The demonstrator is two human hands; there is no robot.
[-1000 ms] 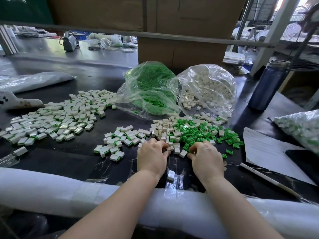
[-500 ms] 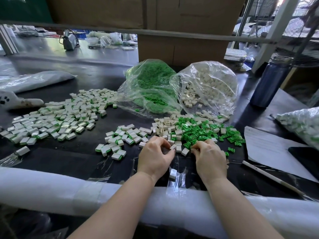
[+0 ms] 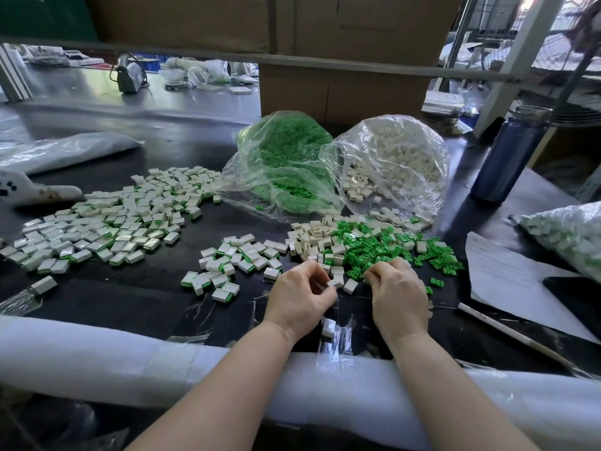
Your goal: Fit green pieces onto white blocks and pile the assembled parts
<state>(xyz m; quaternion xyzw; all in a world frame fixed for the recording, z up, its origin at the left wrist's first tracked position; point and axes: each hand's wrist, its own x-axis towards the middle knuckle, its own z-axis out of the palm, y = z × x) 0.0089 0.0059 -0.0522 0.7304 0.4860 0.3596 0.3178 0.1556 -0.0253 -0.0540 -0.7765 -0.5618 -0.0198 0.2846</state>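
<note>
Two hands logged at the tabletop's (image 3: 136, 301) near edge: white block (image 3: 335, 282) now pinched by left hand (image 3: 300, 296), right hand (image 3: 398, 292) curled, contents hidden, over green pieces (image 3: 374, 249); fitting judged imminent

The right hand (image 3: 398, 292) curls its fingers under the palm, so whatever they hold is hidden. The left hand (image 3: 300, 296) covers most of the white block (image 3: 335, 282) it pinches. The bag of assembled parts (image 3: 569, 236) at far right is cut off by the edge, as is the black slab (image 3: 575, 296) beside it. Items on the far bench (image 3: 195, 76) are too blurred to tell.
</note>
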